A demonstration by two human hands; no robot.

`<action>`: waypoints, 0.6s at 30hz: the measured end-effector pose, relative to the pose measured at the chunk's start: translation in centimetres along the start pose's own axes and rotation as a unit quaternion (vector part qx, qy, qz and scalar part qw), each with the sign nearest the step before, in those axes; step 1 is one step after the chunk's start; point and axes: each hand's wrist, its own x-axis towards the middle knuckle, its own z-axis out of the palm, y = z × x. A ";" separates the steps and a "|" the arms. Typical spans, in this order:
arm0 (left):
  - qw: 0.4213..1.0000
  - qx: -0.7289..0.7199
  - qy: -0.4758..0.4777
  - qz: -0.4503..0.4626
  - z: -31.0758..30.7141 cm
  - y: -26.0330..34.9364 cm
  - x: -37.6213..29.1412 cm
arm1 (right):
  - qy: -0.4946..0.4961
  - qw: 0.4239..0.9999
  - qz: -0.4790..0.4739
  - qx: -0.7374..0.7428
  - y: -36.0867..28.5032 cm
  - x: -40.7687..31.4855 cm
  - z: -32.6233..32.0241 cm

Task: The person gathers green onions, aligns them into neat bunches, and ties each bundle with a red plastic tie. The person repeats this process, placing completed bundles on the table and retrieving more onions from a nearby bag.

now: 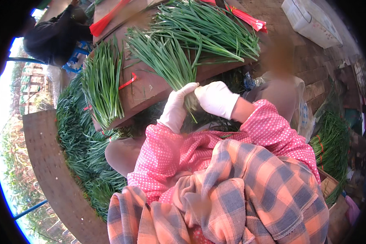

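Note:
Both my hands wear white gloves. My left hand (177, 105) is closed around the pale stem end of a bunch of long green leaves (167, 58), likely Chinese chives. At the right side of those stems, my right hand (217, 98) has its fingers pinched together; what lies between its fingertips is hidden. The bunch's leafy part slants over the brown table (151, 91). Behind it lies a larger loose pile of the same greens (204, 30). Another bunch (103, 85) rests at the table's left end, beside a red strip (128, 81).
Red ties lie at the table's back left (105, 23) and back right (247, 19). More greens are heaped at the left (76, 131) and tied at the right (331, 140). A white bin (311, 23) stands back right. Another person in dark clothes (53, 39) is at the upper left.

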 end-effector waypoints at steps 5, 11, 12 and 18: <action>0.998 0.038 0.032 0.042 0.2 0.5 -0.3 | 0.171 0.963 0.070 -0.197 6.3 2.1 -3.5; 1.000 0.013 0.023 0.016 -0.3 5.3 -5.5 | 0.149 0.950 0.107 -0.251 13.5 7.3 -1.9; 0.999 -0.020 0.016 0.038 -0.7 6.6 -7.2 | 0.160 0.946 0.118 -0.255 15.0 7.9 -1.7; 0.971 -0.089 -0.069 0.210 -1.3 13.0 -15.2 | 0.138 0.918 0.182 -0.323 17.8 9.4 -1.0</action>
